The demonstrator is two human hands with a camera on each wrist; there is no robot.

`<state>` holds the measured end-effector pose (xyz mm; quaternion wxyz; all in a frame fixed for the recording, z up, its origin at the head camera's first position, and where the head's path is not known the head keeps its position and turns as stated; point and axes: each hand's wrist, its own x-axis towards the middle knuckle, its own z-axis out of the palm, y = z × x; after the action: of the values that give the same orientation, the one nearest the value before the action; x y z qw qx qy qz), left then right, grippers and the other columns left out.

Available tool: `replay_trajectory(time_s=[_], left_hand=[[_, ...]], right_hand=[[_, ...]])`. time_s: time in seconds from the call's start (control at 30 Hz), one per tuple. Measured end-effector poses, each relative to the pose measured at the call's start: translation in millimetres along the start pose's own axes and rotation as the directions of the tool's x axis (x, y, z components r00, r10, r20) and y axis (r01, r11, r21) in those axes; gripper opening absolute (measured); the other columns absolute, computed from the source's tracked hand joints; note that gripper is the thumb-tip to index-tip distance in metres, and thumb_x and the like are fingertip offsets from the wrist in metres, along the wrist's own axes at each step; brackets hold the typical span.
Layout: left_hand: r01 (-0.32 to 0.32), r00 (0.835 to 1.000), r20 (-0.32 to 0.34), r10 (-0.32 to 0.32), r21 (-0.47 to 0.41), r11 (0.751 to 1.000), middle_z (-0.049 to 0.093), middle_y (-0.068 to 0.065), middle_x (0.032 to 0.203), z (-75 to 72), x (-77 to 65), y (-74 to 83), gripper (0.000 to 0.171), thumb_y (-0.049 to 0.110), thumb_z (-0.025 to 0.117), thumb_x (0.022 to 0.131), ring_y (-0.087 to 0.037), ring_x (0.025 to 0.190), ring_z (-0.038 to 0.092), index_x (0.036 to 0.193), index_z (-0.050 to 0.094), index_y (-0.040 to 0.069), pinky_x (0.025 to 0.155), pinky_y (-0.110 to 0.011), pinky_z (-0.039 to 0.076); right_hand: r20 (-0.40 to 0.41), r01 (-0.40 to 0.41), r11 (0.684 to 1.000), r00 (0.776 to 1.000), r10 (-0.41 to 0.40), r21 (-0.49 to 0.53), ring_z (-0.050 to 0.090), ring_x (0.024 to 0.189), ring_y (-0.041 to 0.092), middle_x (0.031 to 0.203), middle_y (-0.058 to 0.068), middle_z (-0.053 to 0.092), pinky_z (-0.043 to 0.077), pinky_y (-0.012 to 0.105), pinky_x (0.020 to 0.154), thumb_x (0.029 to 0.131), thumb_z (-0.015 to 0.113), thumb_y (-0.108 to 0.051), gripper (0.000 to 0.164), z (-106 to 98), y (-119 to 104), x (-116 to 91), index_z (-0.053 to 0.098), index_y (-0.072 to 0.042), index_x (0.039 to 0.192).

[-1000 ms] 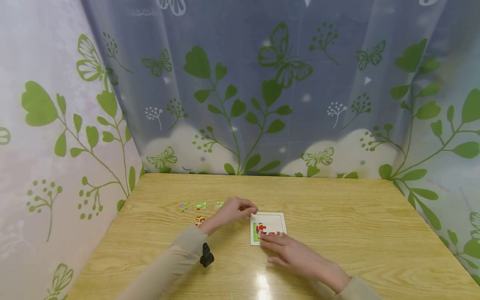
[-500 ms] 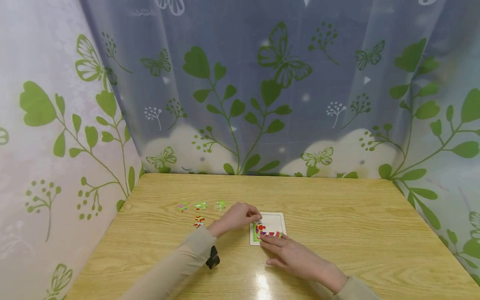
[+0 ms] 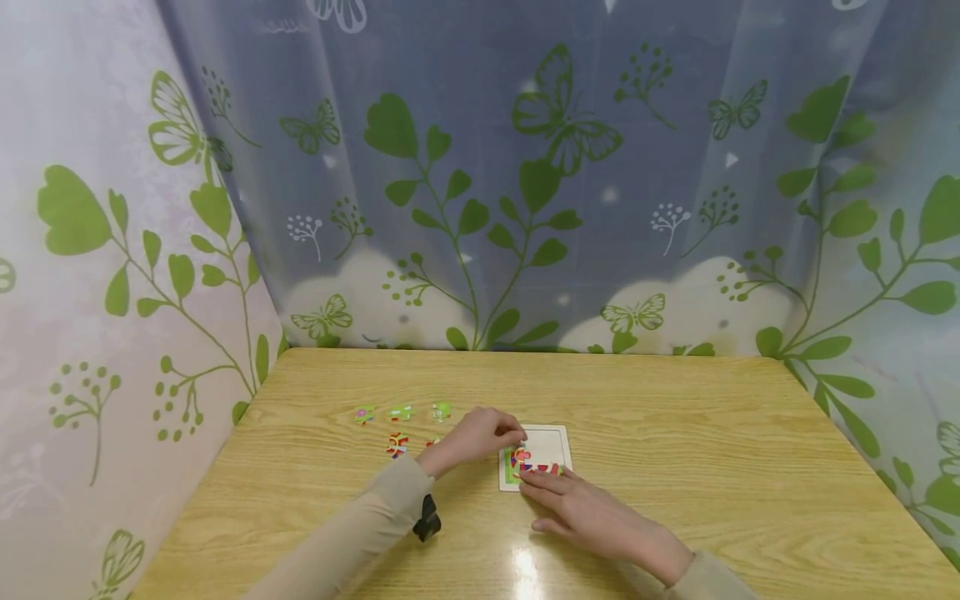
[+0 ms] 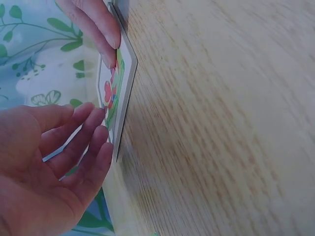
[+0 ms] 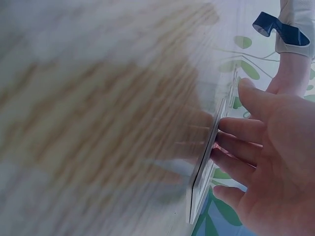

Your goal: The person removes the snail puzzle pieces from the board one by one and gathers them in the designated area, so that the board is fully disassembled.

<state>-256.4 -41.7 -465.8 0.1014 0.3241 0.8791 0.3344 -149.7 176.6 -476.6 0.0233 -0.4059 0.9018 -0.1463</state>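
Note:
A square white puzzle board (image 3: 551, 435) lies on the table, its lower left partly filled with red, purple and green pieces (image 3: 522, 457). My left hand (image 3: 480, 435) is at the board's upper left, thumb and fingers curled together over a small pale-green puzzle piece (image 3: 519, 447), mostly hidden under the fingertips. In the left wrist view the left hand (image 4: 69, 157) has its fingertips at the board's edge. My right hand (image 3: 600, 517) rests straight fingers on the board's lower part; the right wrist view shows the right hand (image 5: 266, 152) with fingers against the board (image 5: 202, 172).
Loose puzzle pieces lie left of the board: a pink-and-green one (image 3: 364, 414), two green ones (image 3: 401, 412) and a red-and-yellow one (image 3: 397, 444). Another reddish piece (image 3: 432, 443) is partly covered by the left wrist. A patterned curtain (image 3: 480, 208) stands behind the wooden table (image 3: 675, 417).
My left hand has moved slightly right and toward me, onto the board's upper left, uncovering loose pieces behind it. The right hand has stayed in place.

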Motion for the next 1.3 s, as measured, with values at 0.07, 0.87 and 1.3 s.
replay_trajectory(time_s=[0.07, 0.87, 1.3], left_hand=[[-0.007, 1.000, -0.002, 0.007, 0.004, 1.000, 0.077, -0.006, 0.095, -0.2, -0.1, 0.2, 0.020, 0.016, 0.061, 0.103, -0.013, 0.080, 0.069, 0.105, 0.077, 0.006, 0.066, -0.020, 0.049], [0.051, 0.999, 0.026, -0.047, -0.177, 0.983, 0.076, -0.006, 0.087, -0.4, -6.9, -14.2, 0.017, 0.015, 0.064, 0.101, -0.016, 0.071, 0.069, 0.099, 0.079, 0.006, 0.061, -0.022, 0.055], [0.032, 0.999, -0.017, -0.035, -0.179, 0.983, 0.077, -0.008, 0.093, -4.9, -11.3, -18.3, 0.011, 0.006, 0.069, 0.096, -0.020, 0.077, 0.072, 0.103, 0.078, 0.005, 0.065, -0.025, 0.058]], right_hand=[[-0.001, 0.001, 1.000, 1.000, -0.001, -0.004, 0.048, 0.140, 0.029, 0.153, 0.011, 0.049, 0.040, 0.058, 0.109, 0.106, 0.050, -0.041, 0.055, 0.0, 0.1, 0.4, 0.055, -0.002, 0.144], [-0.012, 0.003, 1.000, 1.000, -0.003, -0.031, 0.050, 0.138, 0.030, 0.151, 0.012, 0.052, 0.041, 0.057, 0.109, 0.104, 0.057, -0.035, 0.051, -1.1, -1.5, 2.5, 0.057, -0.001, 0.142], [-0.010, 0.007, 0.999, 1.000, -0.008, -0.031, 0.049, 0.139, 0.029, 0.152, 0.012, 0.050, 0.041, 0.057, 0.109, 0.105, 0.055, -0.037, 0.052, -0.9, -1.2, 1.6, 0.057, -0.001, 0.143]])
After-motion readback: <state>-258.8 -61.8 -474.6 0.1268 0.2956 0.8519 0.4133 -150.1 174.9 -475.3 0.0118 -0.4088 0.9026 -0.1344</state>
